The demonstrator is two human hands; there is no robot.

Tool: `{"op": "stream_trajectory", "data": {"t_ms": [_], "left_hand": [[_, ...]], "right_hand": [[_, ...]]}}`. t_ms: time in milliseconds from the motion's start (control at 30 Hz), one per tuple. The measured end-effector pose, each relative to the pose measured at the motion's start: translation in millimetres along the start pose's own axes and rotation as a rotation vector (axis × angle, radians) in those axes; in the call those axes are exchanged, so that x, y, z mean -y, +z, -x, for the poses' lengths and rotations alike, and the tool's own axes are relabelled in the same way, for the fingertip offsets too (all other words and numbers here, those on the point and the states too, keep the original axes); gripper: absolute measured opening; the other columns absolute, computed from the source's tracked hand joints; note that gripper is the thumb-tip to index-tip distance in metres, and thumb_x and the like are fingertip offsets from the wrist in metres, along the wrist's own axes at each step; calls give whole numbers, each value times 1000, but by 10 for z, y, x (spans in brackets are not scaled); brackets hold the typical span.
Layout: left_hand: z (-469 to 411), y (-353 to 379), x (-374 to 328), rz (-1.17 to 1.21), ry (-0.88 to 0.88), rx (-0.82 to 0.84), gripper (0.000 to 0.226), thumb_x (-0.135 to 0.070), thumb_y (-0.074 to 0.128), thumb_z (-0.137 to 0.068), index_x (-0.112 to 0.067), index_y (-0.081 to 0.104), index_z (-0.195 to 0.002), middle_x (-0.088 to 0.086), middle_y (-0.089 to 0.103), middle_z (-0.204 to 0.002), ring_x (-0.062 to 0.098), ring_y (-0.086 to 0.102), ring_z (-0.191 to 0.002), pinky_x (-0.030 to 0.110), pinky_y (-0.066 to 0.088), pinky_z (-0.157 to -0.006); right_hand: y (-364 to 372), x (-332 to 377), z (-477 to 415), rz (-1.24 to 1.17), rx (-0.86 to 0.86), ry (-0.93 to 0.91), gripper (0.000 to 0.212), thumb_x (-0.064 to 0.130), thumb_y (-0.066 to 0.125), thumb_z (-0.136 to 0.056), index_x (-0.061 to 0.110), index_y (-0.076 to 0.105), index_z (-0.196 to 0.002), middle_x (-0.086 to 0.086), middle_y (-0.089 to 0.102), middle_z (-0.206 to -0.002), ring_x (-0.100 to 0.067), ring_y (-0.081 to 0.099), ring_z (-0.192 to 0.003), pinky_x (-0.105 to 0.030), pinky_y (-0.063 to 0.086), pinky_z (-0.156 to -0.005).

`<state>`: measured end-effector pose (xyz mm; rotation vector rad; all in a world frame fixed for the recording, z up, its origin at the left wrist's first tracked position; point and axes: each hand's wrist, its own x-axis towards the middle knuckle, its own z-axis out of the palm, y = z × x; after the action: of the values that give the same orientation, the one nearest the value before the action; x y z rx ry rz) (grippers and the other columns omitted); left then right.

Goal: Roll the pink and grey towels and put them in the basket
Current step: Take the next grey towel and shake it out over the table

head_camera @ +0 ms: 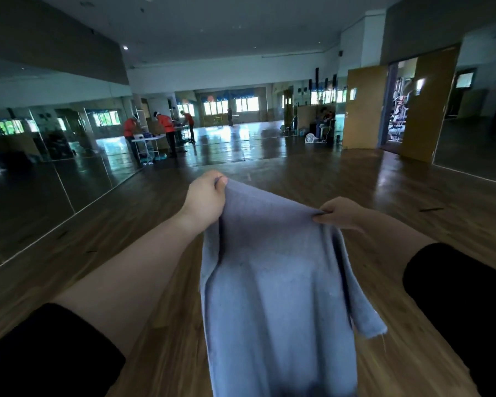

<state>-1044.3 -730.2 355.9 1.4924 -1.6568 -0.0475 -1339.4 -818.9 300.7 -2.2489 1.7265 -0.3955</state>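
My left grip (205, 196) and right grip (341, 214) each pinch a top corner of the plain grey towel (278, 282), hanging unrolled.

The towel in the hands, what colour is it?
The towel is plain bluish grey, best seen in the head view.

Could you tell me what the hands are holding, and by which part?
The grey towel, pinched along its top edge: left hand at one end, right hand at the other.

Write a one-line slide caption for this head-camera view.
Left hand and right hand pinch the grey towel by its top edge; it hangs over the wooden floor.
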Motion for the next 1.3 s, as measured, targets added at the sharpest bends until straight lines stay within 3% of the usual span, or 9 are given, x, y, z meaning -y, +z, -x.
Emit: {"op": "stream_trajectory", "data": {"t_ms": [100, 200, 400, 500, 667, 833, 1000, 1167, 1300], "left_hand": [[-36, 104, -143, 53, 15, 44, 22, -24, 45, -101, -10, 61, -105, 3, 62, -98, 20, 57, -93, 29, 42, -77], [-113, 159, -260, 45, 96, 115, 22, -36, 67, -88, -17, 67, -99, -6, 66, -93, 10, 59, -88, 24, 46, -76], [-298, 106, -403, -78, 172, 174, 14, -41, 67, -87, -28, 73, -89, -14, 66, -87, 8, 62, -88, 32, 52, -80], [-392, 119, -416, -194, 179, 144, 28, -47, 55, -93, -24, 67, -84, -9, 66, -86, 12, 60, -83, 36, 52, -76], [-461, 288, -450, -100, 216, 94, 22, -29, 50, -98, -15, 63, -86, 3, 64, -86, 21, 58, -84, 34, 45, -74], [-464, 428, -510, 92, 174, 33, 19, -26, 45, -101, -18, 59, -90, 7, 64, -84, 18, 54, -76, 23, 38, -62], [-519, 426, -597, 132, 249, 10, 18, -30, 52, -98, -22, 66, -91, -3, 68, -87, 14, 60, -84, 27, 46, -72], [-595, 452, -583, 143, 305, 7, 16, -30, 55, -96, -24, 69, -91, -11, 67, -87, 9, 59, -86, 26, 46, -73], [-711, 481, -577, 158, 305, -23, 18, -33, 52, -97, -24, 67, -93, -6, 67, -89, 11, 59, -85, 32, 47, -76]], "right_hand": [[-105, -68, 37, -219, -86, 167, 26, 33, 51, -98, 12, 66, -101, -9, 65, -85, -21, 64, -60, -27, 54, -53], [-163, -92, 82, -561, -126, 312, 24, 30, 38, -101, 19, 57, -110, -17, 67, -87, -36, 72, -66, -47, 61, -61], [-215, -164, 163, -716, -138, 239, 27, 42, 37, -102, 24, 47, -119, -13, 55, -109, -35, 72, -77, -52, 60, -68], [-234, -237, 139, -709, -188, 170, 23, 39, 40, -102, 21, 50, -112, -10, 53, -106, -30, 67, -91, -44, 58, -73], [-335, -399, 103, -482, -360, 99, 20, 33, 52, -98, 14, 57, -96, -4, 56, -86, -21, 54, -82, -31, 42, -66], [-357, -618, 46, -185, -394, 130, 16, 17, 56, -92, 15, 58, -108, -15, 59, -108, -32, 57, -97, -37, 46, -80], [-322, -824, 89, -208, -407, 270, 22, 21, 47, -100, 10, 58, -116, -18, 61, -114, -35, 59, -101, -40, 49, -85], [-305, -870, 176, -588, -369, 403, 21, 37, 35, -103, 25, 45, -117, -16, 53, -103, -39, 70, -73, -50, 59, -54], [-338, -981, 126, -522, -418, 296, 23, 38, 43, -101, 18, 50, -109, -11, 56, -97, -30, 63, -87, -44, 59, -67]]}}
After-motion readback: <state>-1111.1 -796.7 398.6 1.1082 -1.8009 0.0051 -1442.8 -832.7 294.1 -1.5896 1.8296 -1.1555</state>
